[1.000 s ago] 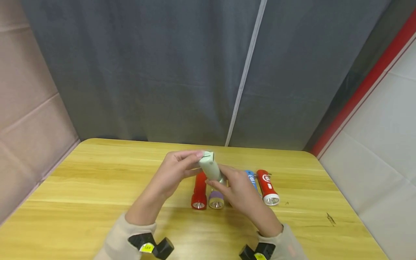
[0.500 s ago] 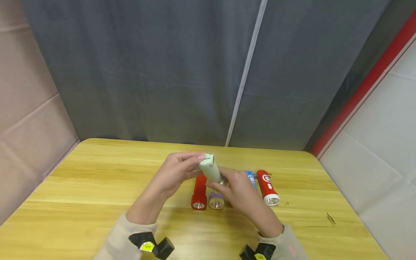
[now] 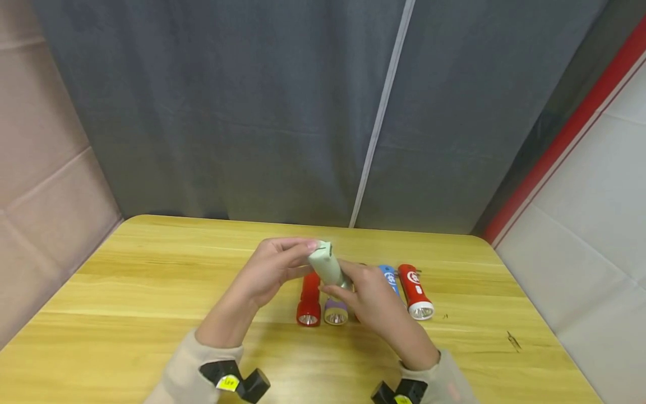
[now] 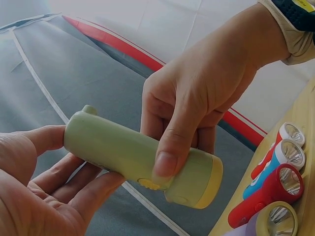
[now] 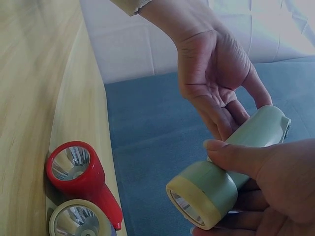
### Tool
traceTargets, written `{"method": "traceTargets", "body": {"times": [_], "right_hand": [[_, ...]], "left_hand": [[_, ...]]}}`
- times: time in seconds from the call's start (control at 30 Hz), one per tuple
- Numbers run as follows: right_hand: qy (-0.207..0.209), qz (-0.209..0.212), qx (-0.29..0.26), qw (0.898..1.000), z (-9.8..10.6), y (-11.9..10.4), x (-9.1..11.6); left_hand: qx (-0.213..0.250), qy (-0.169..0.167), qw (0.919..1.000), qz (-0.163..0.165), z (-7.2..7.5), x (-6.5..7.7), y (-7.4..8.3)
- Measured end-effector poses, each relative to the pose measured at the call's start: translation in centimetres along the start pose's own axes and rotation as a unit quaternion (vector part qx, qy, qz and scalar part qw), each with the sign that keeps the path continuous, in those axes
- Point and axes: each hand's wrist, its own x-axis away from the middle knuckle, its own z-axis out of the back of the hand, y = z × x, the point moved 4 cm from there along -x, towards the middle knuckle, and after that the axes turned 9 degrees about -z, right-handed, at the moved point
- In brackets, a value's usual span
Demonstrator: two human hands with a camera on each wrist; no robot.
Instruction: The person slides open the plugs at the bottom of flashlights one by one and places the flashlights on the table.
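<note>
A pale green flashlight (image 3: 325,268) with a cream-yellow head ring is held up above the table, tilted, between both hands. My left hand (image 3: 264,275) pinches its tail end between thumb and fingers. Around the head end, my right hand (image 3: 375,294) grips it, with the thumb (image 4: 166,162) lying right beside the yellow switch (image 4: 148,184). The lens (image 5: 187,206) shows in the right wrist view and looks unlit.
Below the hands, several flashlights lie in a row on the wooden table (image 3: 151,303): a red one (image 3: 309,306), a purple and cream one (image 3: 336,313), a red one (image 4: 266,196) mostly hidden in the head view, a blue one (image 3: 389,275) and a red-and-white one (image 3: 416,292). A grey curtain (image 3: 227,112) hangs behind.
The pale green flashlight's tail has dipped slightly, the left fingertips moving down with it. Both hands keep their hold; the flashlights on the table have not moved.
</note>
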Motion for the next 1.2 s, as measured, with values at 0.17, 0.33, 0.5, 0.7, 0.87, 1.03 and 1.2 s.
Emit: {"method": "traceTargets", "body": {"times": [0.17, 0.33, 0.5, 0.7, 0.87, 1.03, 1.2], "right_hand": [[0.001, 0.003, -0.002, 1.0, -0.09, -0.02, -0.03], [0.004, 0.015, 0.001, 1.0, -0.12, -0.04, -0.01], [0.008, 0.025, 0.002, 1.0, -0.13, 0.08, -0.07], [0.015, 0.038, 0.003, 0.999, 0.0, 0.34, -0.12], [0.002, 0.035, -0.011, 0.999, 0.13, 0.61, -0.1], [-0.001, 0.047, -0.01, 0.999, 0.19, 0.6, -0.09], [-0.003, 0.047, -0.006, 0.999, 0.27, 0.52, -0.06]], "left_hand": [[0.004, 0.002, 1.0, 0.002, 0.07, 0.01, -0.05], [-0.001, 0.005, 1.0, 0.005, 0.12, 0.06, -0.1], [-0.012, -0.001, 0.9999, 0.005, 0.01, 0.02, -0.14], [-0.017, -0.019, 0.9997, 0.0, 0.0, -0.04, 0.09], [-0.007, -0.022, 0.9997, 0.003, -0.02, -0.06, 0.18], [-0.001, -0.021, 0.9998, 0.007, -0.23, -0.01, 0.21], [-0.009, -0.021, 0.9997, 0.01, -0.26, -0.03, 0.22]]}}
